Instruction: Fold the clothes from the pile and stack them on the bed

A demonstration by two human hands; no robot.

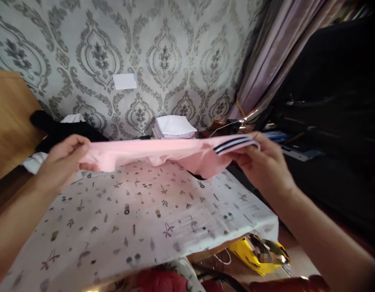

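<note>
A pink garment [157,151] with a navy-and-white striped band at its right end is stretched level between my hands, above the table. My left hand [67,156] pinches its left end between thumb and fingers. At the striped end, my right hand [263,162] is closed on the cloth. The fabric sags a little in folds along its lower edge, and a dark strip shows underneath near the right. Which kind of garment it is, I cannot tell. Below it lies a white patterned tablecloth [139,219].
Against the wall is a stack of white paper [175,125]. Black clothing [65,129] lies at the back left beside a wooden panel [14,121]. A large black object [333,97] rises on the right. Beneath the table's front edge sits a yellow bag [251,257].
</note>
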